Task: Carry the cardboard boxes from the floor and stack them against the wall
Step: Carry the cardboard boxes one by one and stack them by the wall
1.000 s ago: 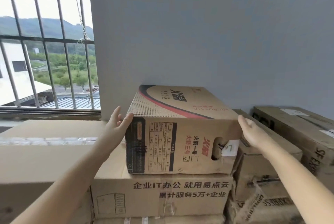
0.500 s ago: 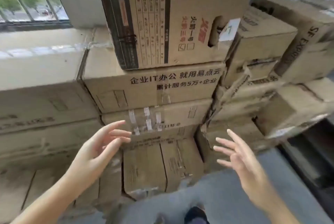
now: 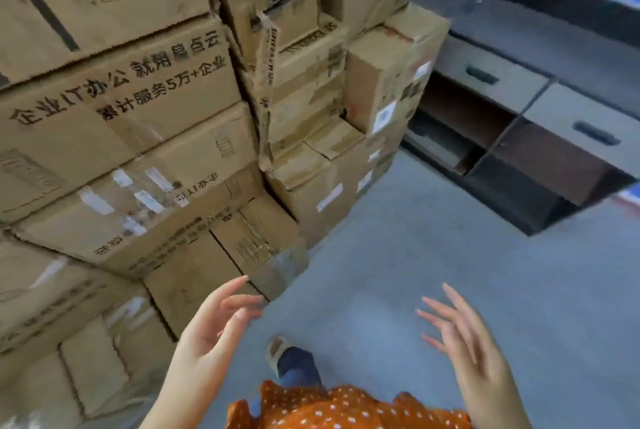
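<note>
The cardboard boxes (image 3: 145,137) fill the left and upper part of my view, piled in several tiers down to the floor. One wide box (image 3: 117,96) in the stack carries two lines of black printed characters on its front face; beneath it sits another box (image 3: 138,200) with strips of clear tape and pale labels across it. To the right of these a second column of smaller boxes (image 3: 332,137) stands just beside the first, with a torn strip of printed tape (image 3: 265,82) hanging down the seam between the two columns. I see no box in my hands.

My left hand (image 3: 214,324) hangs in front of the lowest boxes, fingers spread and relaxed, gripping nothing and, as far as I can tell, not touching the cardboard. My right hand (image 3: 464,335) is out over the bare floor, well apart from the stack, fingers straight and fanned, also holding nothing.

Between my hands, lower down, I see a shoe (image 3: 280,349) on the grey floor (image 3: 433,241) and the hem of an orange garment with white dots (image 3: 346,408). Off to the right, past the boxes, stands a dark desk (image 3: 519,109) with pale drawer fronts and open compartments underneath. The whole view is tilted and somewhat blurred.
</note>
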The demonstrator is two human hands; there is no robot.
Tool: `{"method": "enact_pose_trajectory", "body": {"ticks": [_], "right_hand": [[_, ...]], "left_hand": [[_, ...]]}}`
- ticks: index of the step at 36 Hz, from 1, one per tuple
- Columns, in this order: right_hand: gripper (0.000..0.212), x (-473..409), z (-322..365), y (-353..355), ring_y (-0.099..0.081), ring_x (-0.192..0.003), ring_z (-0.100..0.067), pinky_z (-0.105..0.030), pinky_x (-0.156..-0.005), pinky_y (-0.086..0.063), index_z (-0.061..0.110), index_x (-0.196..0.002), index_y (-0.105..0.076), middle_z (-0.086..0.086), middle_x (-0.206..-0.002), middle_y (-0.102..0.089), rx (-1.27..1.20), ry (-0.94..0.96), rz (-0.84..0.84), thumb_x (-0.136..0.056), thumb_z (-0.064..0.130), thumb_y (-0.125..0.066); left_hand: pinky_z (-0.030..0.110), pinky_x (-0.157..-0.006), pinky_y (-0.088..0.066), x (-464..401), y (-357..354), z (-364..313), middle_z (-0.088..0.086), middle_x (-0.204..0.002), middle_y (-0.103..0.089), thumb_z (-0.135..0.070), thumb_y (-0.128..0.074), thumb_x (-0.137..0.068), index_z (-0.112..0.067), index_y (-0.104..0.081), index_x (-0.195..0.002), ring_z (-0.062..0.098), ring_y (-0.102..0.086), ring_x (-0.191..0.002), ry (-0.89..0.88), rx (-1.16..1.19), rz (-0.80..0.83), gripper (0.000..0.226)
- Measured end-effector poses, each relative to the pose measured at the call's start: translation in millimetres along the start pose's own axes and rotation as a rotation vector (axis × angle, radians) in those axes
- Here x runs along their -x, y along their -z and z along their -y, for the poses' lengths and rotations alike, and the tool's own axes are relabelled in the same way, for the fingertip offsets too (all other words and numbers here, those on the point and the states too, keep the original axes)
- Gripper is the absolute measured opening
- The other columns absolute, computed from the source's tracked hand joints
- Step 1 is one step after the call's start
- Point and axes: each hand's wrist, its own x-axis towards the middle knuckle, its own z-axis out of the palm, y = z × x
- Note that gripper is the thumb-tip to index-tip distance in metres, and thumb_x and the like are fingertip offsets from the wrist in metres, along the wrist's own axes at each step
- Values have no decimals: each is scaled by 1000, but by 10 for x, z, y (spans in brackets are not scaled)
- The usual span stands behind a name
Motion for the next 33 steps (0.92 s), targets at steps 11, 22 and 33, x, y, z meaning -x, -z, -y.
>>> {"method": "enact_pose_trajectory", "body": {"ticks": [11,22,33], "right_hand": [[65,1803,-197,1778,-68,-97,-10,-28,-84,-52,62,-105,-62,12,-106,-71,-14,-98,-678,-46,89,-63],[65,3061,-363,2333,-66,-102,-9,-34,-89,-52,54,-116,-54,15,-113,-68,-105,-228,-1221,-59,85,-55],[72,3333,-473,3094,-67,-101,-10,-31,-85,-54,39,-123,-56,13,-111,-69,-203,-227,-1662,-65,79,-61]], "left_hand": [[19,-77,-53,825,-2141,-73,-2,-104,-72,-43,-65,-76,-30,-49,-121,17,-70,-89,-26,-67,710,49],[26,-85,-53,1699,-3579,-86,-2,-105,-71,-37,-62,-71,-32,-62,-115,18,-68,-93,-133,-256,1235,44],[30,-85,-53,2255,-5183,-193,-6,-101,-71,-1,-55,-92,-23,-59,-113,15,-68,-90,-218,-346,1518,30]]}}
